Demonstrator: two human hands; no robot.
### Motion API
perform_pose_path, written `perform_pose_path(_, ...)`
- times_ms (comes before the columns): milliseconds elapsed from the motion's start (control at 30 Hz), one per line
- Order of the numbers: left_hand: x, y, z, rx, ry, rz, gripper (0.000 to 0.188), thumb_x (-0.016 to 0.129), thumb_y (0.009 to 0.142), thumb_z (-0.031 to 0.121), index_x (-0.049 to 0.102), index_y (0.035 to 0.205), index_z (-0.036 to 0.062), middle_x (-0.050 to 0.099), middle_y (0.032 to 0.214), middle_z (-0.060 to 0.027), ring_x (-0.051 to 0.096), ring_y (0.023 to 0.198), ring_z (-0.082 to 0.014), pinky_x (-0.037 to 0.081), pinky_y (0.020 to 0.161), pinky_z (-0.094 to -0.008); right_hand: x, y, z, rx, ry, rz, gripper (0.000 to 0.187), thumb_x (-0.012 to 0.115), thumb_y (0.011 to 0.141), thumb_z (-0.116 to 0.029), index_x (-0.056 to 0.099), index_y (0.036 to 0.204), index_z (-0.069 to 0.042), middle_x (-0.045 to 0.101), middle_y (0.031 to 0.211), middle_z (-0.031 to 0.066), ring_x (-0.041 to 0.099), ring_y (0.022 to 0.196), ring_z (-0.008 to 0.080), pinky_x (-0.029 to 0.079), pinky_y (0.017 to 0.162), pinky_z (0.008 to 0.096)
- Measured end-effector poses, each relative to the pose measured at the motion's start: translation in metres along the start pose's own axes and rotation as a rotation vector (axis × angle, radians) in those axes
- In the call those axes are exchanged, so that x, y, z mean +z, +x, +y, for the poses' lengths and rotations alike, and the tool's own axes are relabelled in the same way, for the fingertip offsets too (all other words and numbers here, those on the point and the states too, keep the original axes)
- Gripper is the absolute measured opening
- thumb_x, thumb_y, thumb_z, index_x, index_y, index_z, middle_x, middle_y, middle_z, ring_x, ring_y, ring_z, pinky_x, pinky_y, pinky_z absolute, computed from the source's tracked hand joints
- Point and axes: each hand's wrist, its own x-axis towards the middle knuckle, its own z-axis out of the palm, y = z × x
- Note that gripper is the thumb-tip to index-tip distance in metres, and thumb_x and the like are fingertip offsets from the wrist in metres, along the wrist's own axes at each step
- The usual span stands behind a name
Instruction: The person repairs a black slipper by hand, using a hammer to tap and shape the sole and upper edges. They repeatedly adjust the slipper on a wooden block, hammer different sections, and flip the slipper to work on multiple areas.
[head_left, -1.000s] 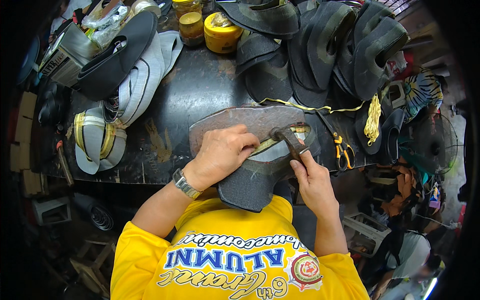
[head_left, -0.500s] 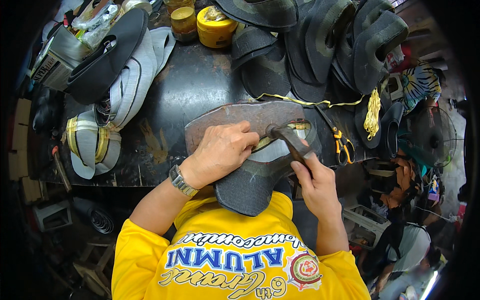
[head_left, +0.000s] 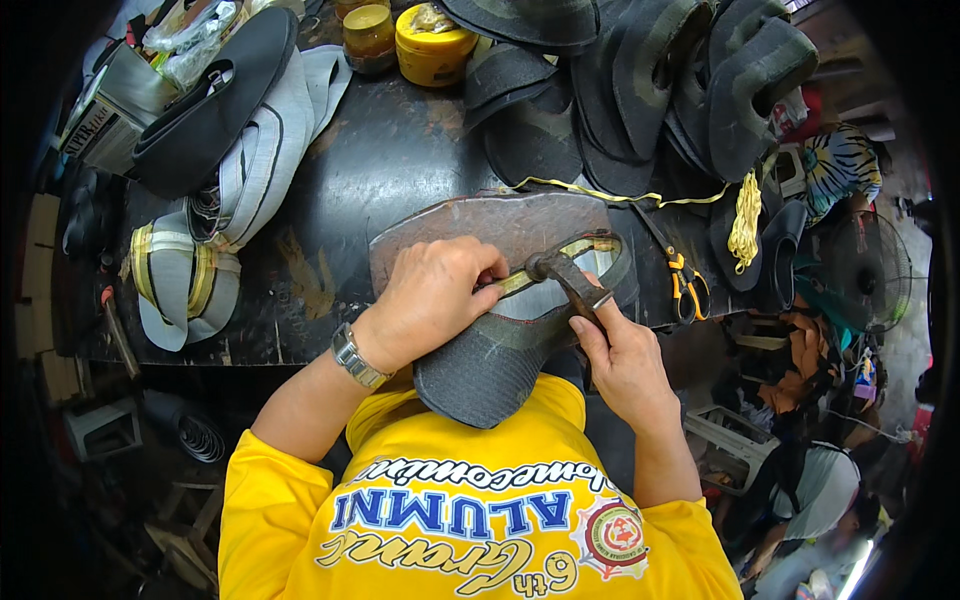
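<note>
A dark woven shoe upper with grey lining and a yellow tape along its inner edge lies partly over the front of the table, against my yellow shirt. The fingers of my left hand are closed on its taped edge. My right hand grips a hammer, its dark round face resting at or just over the taped edge, beside my left fingertips. Part of the hammer's handle is hidden by my fingers. Under the upper lies a worn brownish-grey slab.
Scissors with orange-and-black handles lie right of the slab. Yellow cord trails nearby. Several dark uppers are piled at the back, beside a yellow tub. Grey-lined pieces lie left. Another hammer sits at the left edge.
The upper has turned slightly, its front swinging left, and more of its looped taped opening shows. My left fingers have shifted along the edge; the hammer has moved slightly with my right hand.
</note>
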Motion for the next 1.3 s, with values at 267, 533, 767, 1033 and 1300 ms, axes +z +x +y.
perform_pose_path(267, 0.006, -0.003, -0.002, 0.14, 0.069, 0.07, 0.008, 0.073, 0.086, 0.012, 0.072, 0.093, 0.0105, 0.067, 0.089, -0.0086, 0.069, 0.08, -0.0325, 0.055, 0.07, -0.0409, -0.004, -0.011, -0.001, -0.092, 0.22, 0.213, 0.045, 0.069, 0.097, -0.01, 0.06, 0.142, -0.009, 0.074, 0.109, 0.0197, 0.075, 0.082, 0.0285, 0.055, 0.076, 0.0331)
perform_pose_path(533, 0.008, -0.001, -0.003, 0.139, 0.05, 0.07, 0.005, 0.072, 0.086, 0.011, 0.069, 0.09, 0.0096, 0.066, 0.089, -0.0086, 0.069, 0.08, -0.0328, 0.055, 0.07, -0.0416, -0.001, -0.003, -0.002, -0.078, 0.075, 0.081, 0.047, 0.068, 0.098, -0.013, 0.058, 0.144, -0.012, 0.074, 0.102, 0.0165, 0.074, 0.085, 0.0339, 0.056, 0.076, 0.0356)
perform_pose_path(767, 0.002, 0.001, 0.002, 0.089, 0.043, 0.072, 0.013, 0.076, 0.087, 0.017, 0.071, 0.093, 0.0079, 0.07, 0.091, -0.0094, 0.071, 0.081, -0.0315, 0.056, 0.072, -0.0383, 0.01, -0.005, 0.001, 0.02, 0.056, -0.046, 0.05, 0.067, 0.099, -0.016, 0.054, 0.147, -0.016, 0.075, 0.104, 0.0185, 0.073, 0.089, 0.0383, 0.057, 0.075, 0.0422)
perform_pose_path(1033, -0.015, -0.008, 0.011, -0.215, 0.007, -0.047, 0.028, 0.082, 0.082, 0.023, 0.072, 0.103, 0.0066, 0.073, 0.094, -0.0103, 0.072, 0.081, -0.03, 0.057, 0.074, -0.0366, 0.013, -0.003, 0.004, -0.022, -0.021, -0.031, 0.053, 0.067, 0.099, -0.02, 0.052, 0.15, -0.02, 0.075, 0.096, 0.0165, 0.072, 0.085, 0.0399, 0.056, 0.073, 0.0462)
perform_pose_path(1300, 0.002, -0.019, 0.006, 0.155, 0.136, 0.172, 0.008, 0.074, 0.083, 0.009, 0.072, 0.091, 0.0053, 0.065, 0.088, -0.0101, 0.07, 0.079, -0.0284, 0.057, 0.07, -0.0377, 0.016, -0.006, 0.0, 0.018, 0.043, -0.004, 0.051, 0.068, 0.098, -0.018, 0.056, 0.147, -0.019, 0.075, 0.099, 0.0181, 0.072, 0.086, 0.0386, 0.056, 0.075, 0.0435)
